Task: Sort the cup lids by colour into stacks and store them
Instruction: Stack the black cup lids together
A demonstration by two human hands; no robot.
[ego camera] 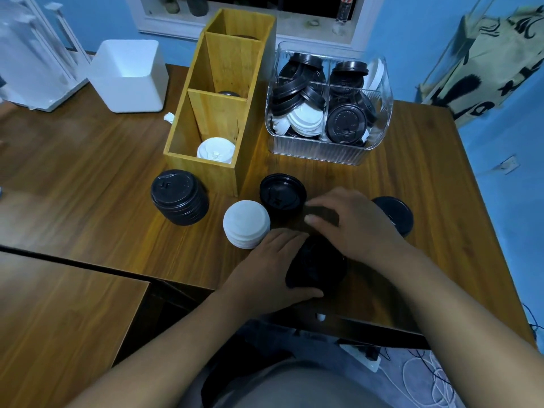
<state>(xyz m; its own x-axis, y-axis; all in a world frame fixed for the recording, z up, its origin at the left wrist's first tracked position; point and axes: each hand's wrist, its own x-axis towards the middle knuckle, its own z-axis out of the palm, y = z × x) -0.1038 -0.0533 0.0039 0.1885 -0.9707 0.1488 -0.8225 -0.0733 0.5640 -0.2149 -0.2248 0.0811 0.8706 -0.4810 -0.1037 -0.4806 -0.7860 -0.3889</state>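
The black stack (319, 260) sits near the front edge of the counter (88, 160), between both hands. The left hand (265, 263) holds it, fingers and thumb wrapped round its side. The right hand (356, 225) arches over its far end with bent fingers. Something dark shows between thumb and forefinger, but I cannot tell whether that hand pinches a lid. The stack is blurred and appears tipped toward the camera, so its long axis is hard to read.

Nearby, a white stack (246, 223) and two taller black stacks (179, 198) (282, 195) stand upright, tops up. A low black pile (393, 213) lies just right of the hands.

The task looks roughly midway. The wooden organiser (206, 169) holds white lids (216, 151) in its nearest compartment and dark lids further back. The clear bin (321, 153) is full of mixed black and white lids, and the counter stacks are not yet stored.
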